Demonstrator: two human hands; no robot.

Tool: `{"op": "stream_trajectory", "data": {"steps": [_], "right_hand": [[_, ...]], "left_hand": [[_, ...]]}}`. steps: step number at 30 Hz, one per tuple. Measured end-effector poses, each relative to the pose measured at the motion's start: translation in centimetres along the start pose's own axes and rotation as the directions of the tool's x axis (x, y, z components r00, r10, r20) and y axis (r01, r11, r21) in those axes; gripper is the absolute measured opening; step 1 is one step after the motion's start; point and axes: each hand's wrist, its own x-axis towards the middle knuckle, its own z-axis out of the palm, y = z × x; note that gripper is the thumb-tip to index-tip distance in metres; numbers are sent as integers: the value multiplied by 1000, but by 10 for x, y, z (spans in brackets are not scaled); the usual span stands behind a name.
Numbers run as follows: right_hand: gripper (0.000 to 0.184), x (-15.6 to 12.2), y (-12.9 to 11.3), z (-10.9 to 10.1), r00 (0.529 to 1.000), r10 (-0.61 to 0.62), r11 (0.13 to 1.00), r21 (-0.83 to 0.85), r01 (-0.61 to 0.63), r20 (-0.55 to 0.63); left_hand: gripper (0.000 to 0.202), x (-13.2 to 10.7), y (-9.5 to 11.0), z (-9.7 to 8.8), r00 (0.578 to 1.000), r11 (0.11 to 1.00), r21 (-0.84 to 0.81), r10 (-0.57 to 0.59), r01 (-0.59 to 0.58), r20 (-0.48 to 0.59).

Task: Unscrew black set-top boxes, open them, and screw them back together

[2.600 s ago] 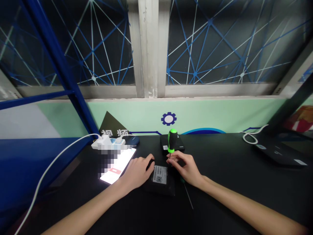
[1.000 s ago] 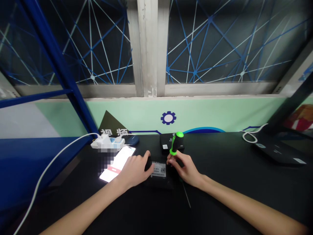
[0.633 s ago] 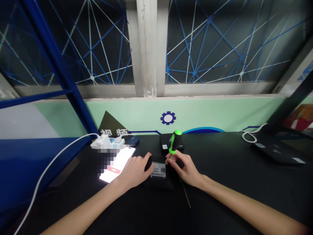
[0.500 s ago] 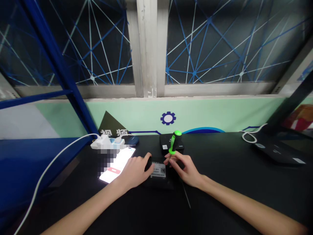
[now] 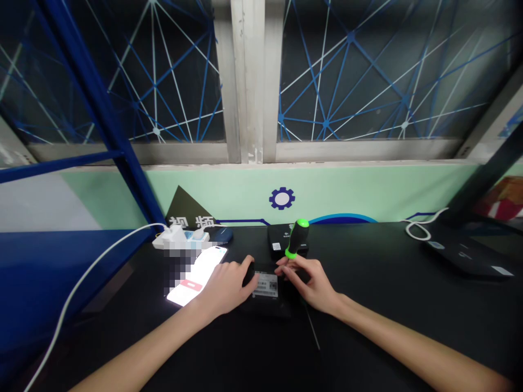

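My right hand (image 5: 312, 283) pinches a screwdriver near the lower end of its black and green handle (image 5: 299, 238). The handle leans slightly right; its tip is hidden by my fingers and the dark surface. Under it lies a flat black box (image 5: 267, 307) with a white printed label (image 5: 265, 285). At the box's left side, my left hand (image 5: 229, 284) is closed on its edge, thumb and forefinger against it. A thin dark rod (image 5: 312, 325) slants out below my right hand; its other end cannot be seen.
Beside my left hand lies a lit phone (image 5: 196, 277). A white power strip (image 5: 180, 238) with plugs and a dark blue mouse-shaped object (image 5: 223, 236) are behind it. Another black box (image 5: 278, 234) stands beyond the screwdriver. At right lies a flat black device (image 5: 469, 256) near a white cable (image 5: 419, 231).
The screwdriver handle has turned, so its green side stripe no longer shows, and its top has shifted slightly right. Both hands stay in nearly the same place.
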Motion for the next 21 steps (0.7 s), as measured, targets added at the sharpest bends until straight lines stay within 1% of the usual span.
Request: {"op": "stream_trajectory", "data": {"steps": [3,7,11,14,18,21], "right_hand": [[14,-1,2,0,1000,7,1000,26,-8,19],[11,0,5,1,1000,21,1000,0,-21,-17],[9,0,3,2,999,34,999,-8,-34,-25],[11,0,2,1,1000,23,1000,-2,-23,-8],[15,-2,5,1,999,21,998,53,-23,32],[12,-1,7,2,999,34,998,53,-35,9]], "left_hand": [[49,0,0,0,1000,1000,7,1,-1,1],[49,0,1,0,1000,1000,14,-3,3,-3],[49,0,1,1,1000,1000,-3,4,-4,-10],[47,0,1,1,1000,1000,-20,3,-3,-11],[47,0,1,0,1000,1000,-3,-1,1,-5],[47,0,1,-1,1000,1000,-4,-3,3,-1]]}}
